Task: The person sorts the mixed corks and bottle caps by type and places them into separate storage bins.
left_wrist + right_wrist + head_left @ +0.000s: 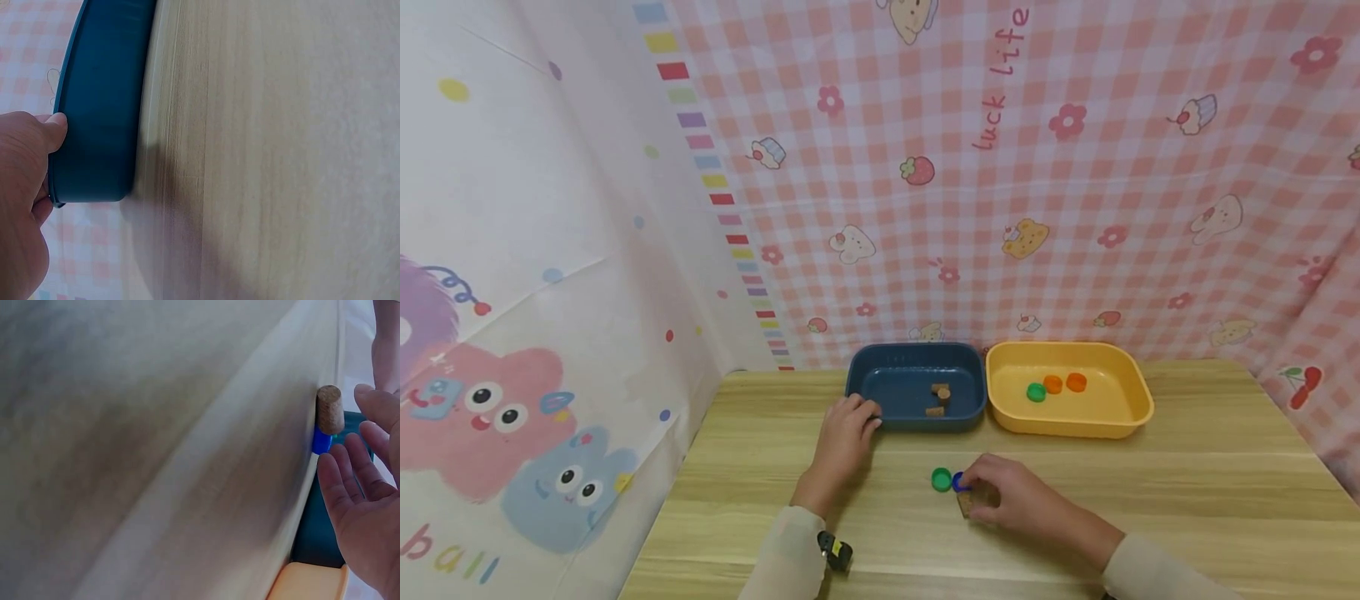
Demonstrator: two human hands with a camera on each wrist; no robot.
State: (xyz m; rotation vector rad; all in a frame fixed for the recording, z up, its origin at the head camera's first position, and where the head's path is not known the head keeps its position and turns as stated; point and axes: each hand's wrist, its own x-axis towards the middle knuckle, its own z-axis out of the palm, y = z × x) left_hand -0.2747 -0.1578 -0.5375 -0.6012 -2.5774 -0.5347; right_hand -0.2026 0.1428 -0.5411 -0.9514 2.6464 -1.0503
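My left hand (pixel 844 437) grips the near left rim of a dark blue plastic basin (pixel 917 423), thumb outside the wall in the left wrist view. Over the table in front, my right hand (pixel 1018 496) reaches around a cork (pixel 964 503) and a blue bottle cap (pixel 958 481). In the right wrist view, the cork (pixel 330 410) stands apart from the loosely bent fingers (pixel 356 465) and the thumb, with the blue cap (pixel 321 442) beside it. A green bottle cap (pixel 942 479) lies left of the blue one.
Three cork pieces (pixel 935 411) lie inside the blue basin. Right beside it is a yellow basin (pixel 1071 427) with a green cap (pixel 1036 392) and two orange caps (pixel 1077 382). A checked cloth (pixel 955 208) hangs behind the wooden table (pixel 760 467).
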